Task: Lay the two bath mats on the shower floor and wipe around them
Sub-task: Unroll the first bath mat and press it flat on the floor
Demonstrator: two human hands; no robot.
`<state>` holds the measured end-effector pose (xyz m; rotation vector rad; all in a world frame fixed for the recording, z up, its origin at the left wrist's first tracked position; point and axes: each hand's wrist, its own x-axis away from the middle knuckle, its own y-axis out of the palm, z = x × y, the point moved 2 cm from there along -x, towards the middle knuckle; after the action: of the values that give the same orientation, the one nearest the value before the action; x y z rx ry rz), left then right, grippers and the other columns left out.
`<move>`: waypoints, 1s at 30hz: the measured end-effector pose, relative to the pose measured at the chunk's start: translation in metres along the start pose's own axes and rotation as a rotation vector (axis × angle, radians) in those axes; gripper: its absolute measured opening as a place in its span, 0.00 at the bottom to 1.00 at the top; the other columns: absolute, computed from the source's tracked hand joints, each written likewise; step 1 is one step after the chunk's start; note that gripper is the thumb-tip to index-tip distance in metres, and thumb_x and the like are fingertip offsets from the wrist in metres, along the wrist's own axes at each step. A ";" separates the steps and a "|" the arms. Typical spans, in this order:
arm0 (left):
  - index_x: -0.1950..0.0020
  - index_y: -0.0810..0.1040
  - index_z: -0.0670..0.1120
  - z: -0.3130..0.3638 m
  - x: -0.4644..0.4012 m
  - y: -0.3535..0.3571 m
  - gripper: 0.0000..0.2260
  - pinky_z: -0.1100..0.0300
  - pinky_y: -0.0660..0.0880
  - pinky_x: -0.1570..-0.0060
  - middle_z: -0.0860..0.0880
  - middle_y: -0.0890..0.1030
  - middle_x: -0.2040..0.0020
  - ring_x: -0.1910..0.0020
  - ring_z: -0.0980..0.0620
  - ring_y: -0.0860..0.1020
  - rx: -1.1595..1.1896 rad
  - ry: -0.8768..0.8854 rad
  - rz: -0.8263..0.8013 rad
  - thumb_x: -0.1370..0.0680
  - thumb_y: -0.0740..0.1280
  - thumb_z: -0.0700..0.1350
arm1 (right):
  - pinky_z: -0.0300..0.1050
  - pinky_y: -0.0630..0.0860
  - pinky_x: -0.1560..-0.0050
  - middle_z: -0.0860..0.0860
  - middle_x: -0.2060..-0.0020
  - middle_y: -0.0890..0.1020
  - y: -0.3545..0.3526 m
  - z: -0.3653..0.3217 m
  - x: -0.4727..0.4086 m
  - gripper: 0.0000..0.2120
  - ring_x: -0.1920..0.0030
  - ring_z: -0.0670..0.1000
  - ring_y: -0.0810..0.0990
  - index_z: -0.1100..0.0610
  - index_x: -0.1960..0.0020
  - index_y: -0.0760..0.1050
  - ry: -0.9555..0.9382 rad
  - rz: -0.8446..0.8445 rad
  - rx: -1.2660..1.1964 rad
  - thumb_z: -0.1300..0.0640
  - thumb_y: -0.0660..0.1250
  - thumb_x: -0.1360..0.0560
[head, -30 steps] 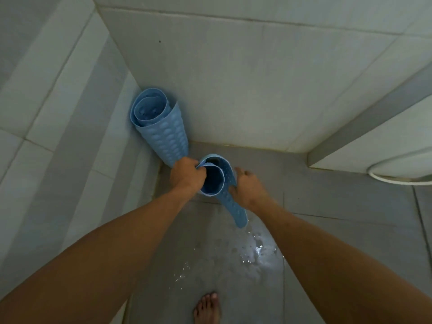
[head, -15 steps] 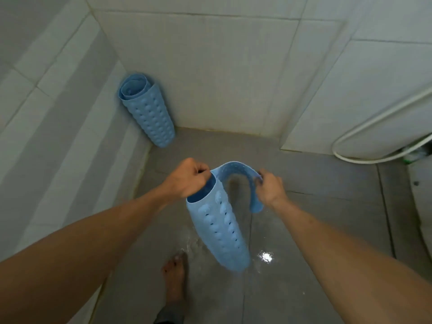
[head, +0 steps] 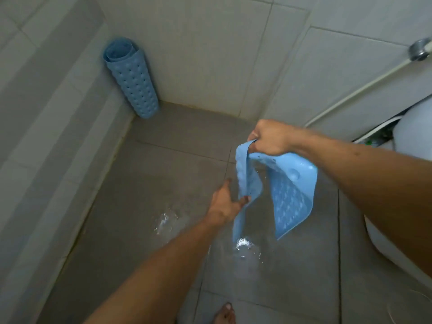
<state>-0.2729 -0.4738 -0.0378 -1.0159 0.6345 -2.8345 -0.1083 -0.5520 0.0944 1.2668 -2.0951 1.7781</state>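
Note:
A blue bath mat (head: 289,197) with bumps and holes hangs half unrolled above the wet grey shower floor (head: 145,188). My right hand (head: 268,137) grips its top edge. My left hand (head: 225,202) pinches the lower hanging fold of the same mat with its fingertips. The second blue bath mat (head: 131,76) stands rolled up on end in the far left corner, leaning against the tiled walls, well away from both hands.
Puddles of water (head: 244,245) shine on the floor tiles under the held mat. A white toilet (head: 411,160) fills the right side, with a white hose (head: 350,92) along the wall behind it. My bare foot (head: 225,313) stands at the bottom edge.
The held mat has come further unrolled and moved right. My right hand went up and right with the top edge; my left hand dropped to the lower fold.

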 end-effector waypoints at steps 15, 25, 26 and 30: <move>0.36 0.70 0.44 -0.002 -0.028 -0.073 0.18 0.46 0.78 0.49 0.40 0.80 0.46 0.49 0.38 0.79 0.005 0.061 0.323 0.26 0.65 0.38 | 0.41 0.76 0.65 0.49 0.69 0.85 -0.113 -0.027 0.070 0.14 0.70 0.51 0.79 0.55 0.60 0.84 0.241 0.280 -0.243 0.45 0.76 0.33; 0.55 0.81 0.39 -0.035 -0.051 -0.223 0.09 0.48 0.74 0.57 0.33 0.82 0.58 0.55 0.33 0.79 -0.482 0.293 0.405 0.31 0.64 0.35 | 0.43 0.72 0.64 0.51 0.69 0.82 -0.063 0.040 0.081 0.16 0.65 0.53 0.79 0.54 0.63 0.82 0.263 0.155 0.093 0.41 0.78 0.35; 0.58 0.80 0.38 -0.036 -0.056 -0.236 0.08 0.47 0.74 0.58 0.33 0.81 0.60 0.56 0.32 0.79 -0.531 0.316 0.411 0.32 0.63 0.38 | 0.43 0.72 0.64 0.51 0.69 0.82 -0.047 0.049 0.077 0.15 0.64 0.54 0.79 0.53 0.64 0.81 0.264 0.118 0.107 0.43 0.79 0.36; 0.57 0.79 0.40 -0.046 -0.076 -0.264 0.05 0.44 0.77 0.58 0.34 0.82 0.59 0.57 0.33 0.80 -0.723 0.380 0.359 0.31 0.66 0.37 | 0.35 0.69 0.67 0.49 0.68 0.81 0.020 0.085 0.068 0.08 0.63 0.50 0.78 0.50 0.63 0.81 0.312 -0.101 0.228 0.53 0.80 0.36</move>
<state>-0.2224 -0.2018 -0.0093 -0.3188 1.7550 -2.4988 -0.1297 -0.6604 0.0916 1.0364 -1.6734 2.0597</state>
